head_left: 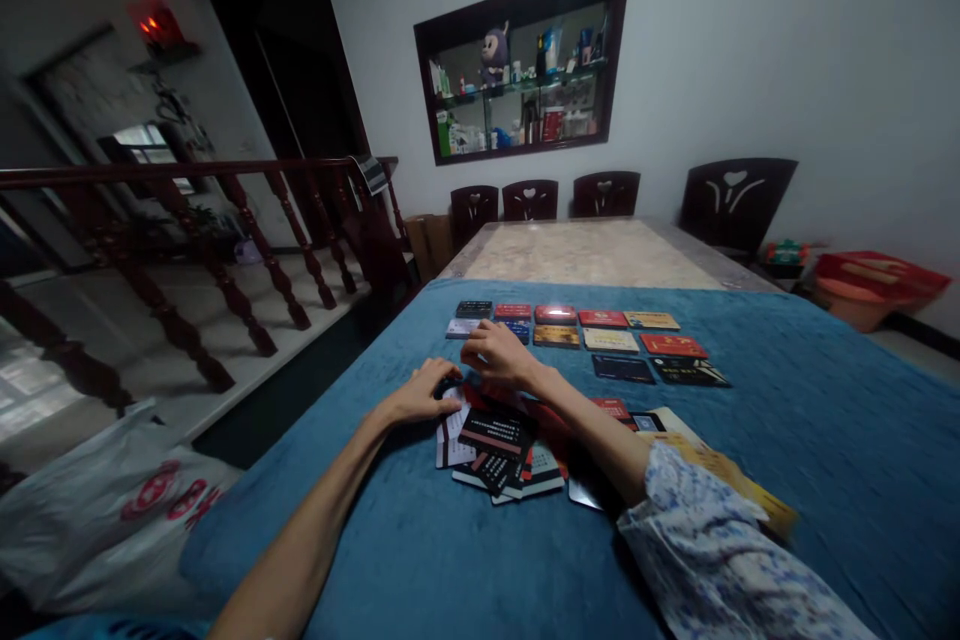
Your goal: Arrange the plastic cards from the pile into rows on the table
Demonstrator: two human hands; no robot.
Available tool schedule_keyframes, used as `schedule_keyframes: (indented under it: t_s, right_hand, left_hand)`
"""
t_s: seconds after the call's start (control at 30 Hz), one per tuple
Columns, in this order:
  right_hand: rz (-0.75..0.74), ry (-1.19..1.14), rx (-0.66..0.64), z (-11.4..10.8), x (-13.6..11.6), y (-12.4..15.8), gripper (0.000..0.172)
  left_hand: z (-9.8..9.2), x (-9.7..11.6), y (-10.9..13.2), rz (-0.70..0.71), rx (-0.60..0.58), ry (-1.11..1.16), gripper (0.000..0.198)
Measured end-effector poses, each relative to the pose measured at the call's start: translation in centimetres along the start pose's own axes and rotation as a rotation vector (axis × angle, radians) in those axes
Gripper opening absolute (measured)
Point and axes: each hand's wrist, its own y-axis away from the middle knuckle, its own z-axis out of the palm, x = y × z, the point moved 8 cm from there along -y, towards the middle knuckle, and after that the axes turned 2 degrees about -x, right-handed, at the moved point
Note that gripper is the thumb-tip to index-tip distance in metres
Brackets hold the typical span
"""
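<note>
A blue cloth (787,440) covers the near part of a long table. On it lie rows of cards (600,335), laid out side by side. Closer to me sits a loose pile of cards (499,450), mostly dark and red. My left hand (420,398) rests at the pile's left edge with fingers curled onto a card. My right hand (499,355) hovers just beyond the pile, fingers bent downward in a pinch near the cloth; what it holds, if anything, I cannot make out. My right forearm lies across the pile.
Bare marble tabletop (585,255) extends beyond the cloth, with dark chairs (604,192) along the far side. A wooden stair railing (225,250) runs on the left. A white plastic bag (97,510) lies at lower left, red containers (874,285) at right.
</note>
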Motion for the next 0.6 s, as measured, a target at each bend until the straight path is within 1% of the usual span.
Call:
schedule_keyframes:
  t_s: [0.07, 0.27, 0.4, 0.5, 0.57, 0.6]
  right_hand:
    - [0.0, -0.009, 0.008, 0.5, 0.1, 0.1, 0.019]
    - [-0.029, -0.025, -0.015, 2.0, -0.2, 0.7, 0.021]
    - [-0.036, -0.034, -0.035, 2.4, -0.6, 0.9, 0.019]
    - [-0.043, -0.039, -0.042, 2.5, -0.7, 0.9, 0.017]
    - [-0.042, -0.041, -0.036, 2.5, -0.5, 0.9, 0.017]
    - [-0.039, -0.041, -0.031, 2.5, -0.5, 0.9, 0.018]
  left_hand:
    - [0.1, -0.4, 0.1, -0.025, -0.01, -0.021, 0.041]
    - [0.2, -1.1, 0.0, -0.055, 0.014, -0.082, 0.034]
    - [-0.4, -1.3, 0.1, -0.078, 0.049, -0.101, 0.036]
    - [-1.6, -0.6, 0.6, -0.017, 0.094, -0.008, 0.037]
    - [-2.2, 0.2, 0.9, 0.041, 0.092, 0.056, 0.034]
    - [-2.3, 0.6, 1.0, 0.063, 0.066, 0.065, 0.032]
